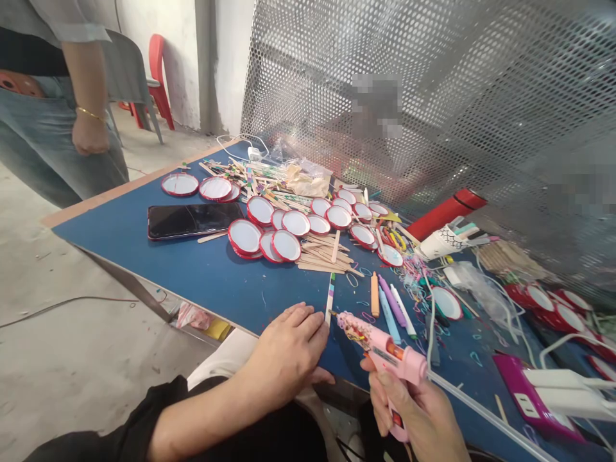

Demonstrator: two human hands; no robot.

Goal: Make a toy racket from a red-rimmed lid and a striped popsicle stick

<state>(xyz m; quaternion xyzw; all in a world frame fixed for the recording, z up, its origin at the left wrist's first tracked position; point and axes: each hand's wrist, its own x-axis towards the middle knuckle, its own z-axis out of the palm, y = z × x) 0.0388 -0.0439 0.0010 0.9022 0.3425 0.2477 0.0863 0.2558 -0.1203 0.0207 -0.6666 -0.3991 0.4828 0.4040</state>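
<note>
A pink hot glue gun [380, 346] is gripped in my right hand [414, 410], its nozzle pointing left toward a craft stick [330, 298]. This wooden stick has green and purple marks at its far end and lies near the table's front edge. My left hand [293, 346] rests there with its fingertips against the stick's near end, partly covering it; the thumb shows below. The nozzle tip is close beside the stick; whether it touches, I cannot tell. Beyond the stick is a pile of plain craft sticks [322, 255]. Red-rimmed jar lids [245, 236] with white insides lie behind.
A phone [192, 220] lies at left. Markers [392, 301], loose rubber bands and a paper cup of pens [443, 242] are to the right, near a red cylinder [447, 212]. A purple power strip [529, 394] holds white plugs. A person [58, 96] stands beyond the table's left side.
</note>
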